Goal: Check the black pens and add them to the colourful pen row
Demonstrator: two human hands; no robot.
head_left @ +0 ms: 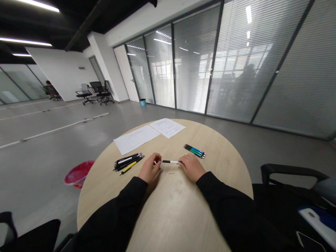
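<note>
I'm pinching a white-and-black pen point(170, 161) crosswise, its long axis running from my left hand point(150, 168) to my right hand point(192, 167), fingers point(158, 162) narrow on both ends.

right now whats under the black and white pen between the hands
The black-and-white pen sits between the left hand and right hand, above the round wooden table top. The strip directly beneath it is covered, so nothing there can be seen.
</note>
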